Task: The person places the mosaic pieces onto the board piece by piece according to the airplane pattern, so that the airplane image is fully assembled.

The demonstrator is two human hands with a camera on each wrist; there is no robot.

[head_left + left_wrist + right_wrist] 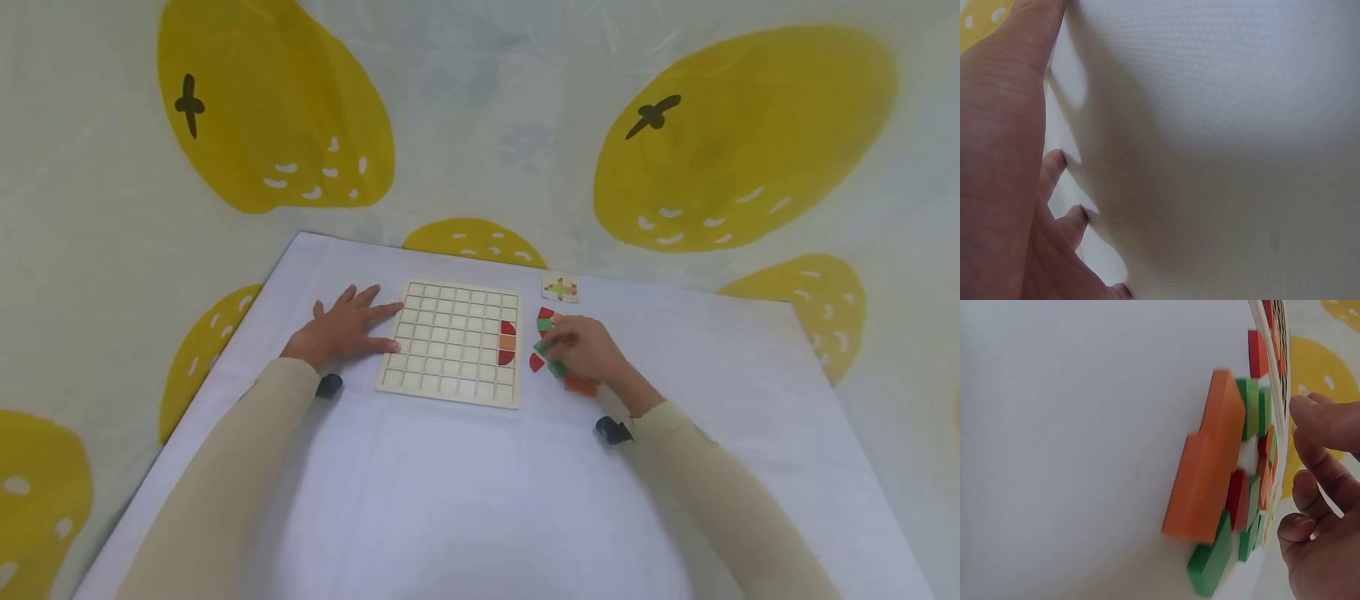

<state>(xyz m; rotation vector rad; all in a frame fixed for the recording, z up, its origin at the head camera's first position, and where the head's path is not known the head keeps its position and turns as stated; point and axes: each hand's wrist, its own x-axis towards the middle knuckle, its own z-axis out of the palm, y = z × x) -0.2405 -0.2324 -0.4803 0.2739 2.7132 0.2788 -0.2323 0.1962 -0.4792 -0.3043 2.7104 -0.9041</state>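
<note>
A pale wooden grid board (pixel 450 343) lies on the white table. In its right-hand columns sit two red rounded pieces (pixel 506 357) with an orange square (pixel 507 342) between them. My left hand (pixel 341 327) rests with fingers spread, index finger and thumb at the board's left edge. Right of the board, my right hand (pixel 588 346) is over a cluster of loose pieces, partly hiding them. In the right wrist view its thumb and fingers are bent, with no piece visible between them. Below lie orange blocks (pixel 1194 487), a green block (pixel 1213 562) and a red piece (pixel 1258 355).
A small card with a coloured pattern (pixel 560 288) lies behind the loose pieces, near the table's back edge. Black wrist cameras (pixel 328 385) show beneath both forearms. A cloth printed with yellow fruit (pixel 277 108) hangs behind the table (pixel 450 500).
</note>
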